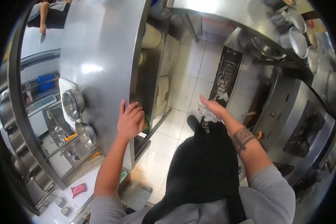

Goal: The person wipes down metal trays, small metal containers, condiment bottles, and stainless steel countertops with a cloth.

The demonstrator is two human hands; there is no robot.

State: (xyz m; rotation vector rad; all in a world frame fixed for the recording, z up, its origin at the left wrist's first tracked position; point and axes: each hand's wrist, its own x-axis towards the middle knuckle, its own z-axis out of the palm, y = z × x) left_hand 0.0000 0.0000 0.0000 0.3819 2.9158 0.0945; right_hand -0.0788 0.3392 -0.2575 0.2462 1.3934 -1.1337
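My left hand (pixel 130 121) rests at the edge of the stainless steel counter (pixel 100 48), palm down. Its fingers are somewhat apart, with nothing visible in them. In front of my black apron (pixel 201 164), my right hand (pixel 214 108) is closed around a crumpled white cloth (pixel 208 115). Whether the cloth is fabric or paper I cannot tell. Part of it is hidden by the hand, and its lower end hangs over the apron.
Steel bowls (pixel 72 104) sit by a white cutting board (pixel 63 86) on the left. A floor drain grate (pixel 226 69) runs ahead on the tiles. Pots (pixel 298 42) stand at upper right, above a steel oven (pixel 276 112). Another person's hand (pixel 43 29) holds a knife at upper left.
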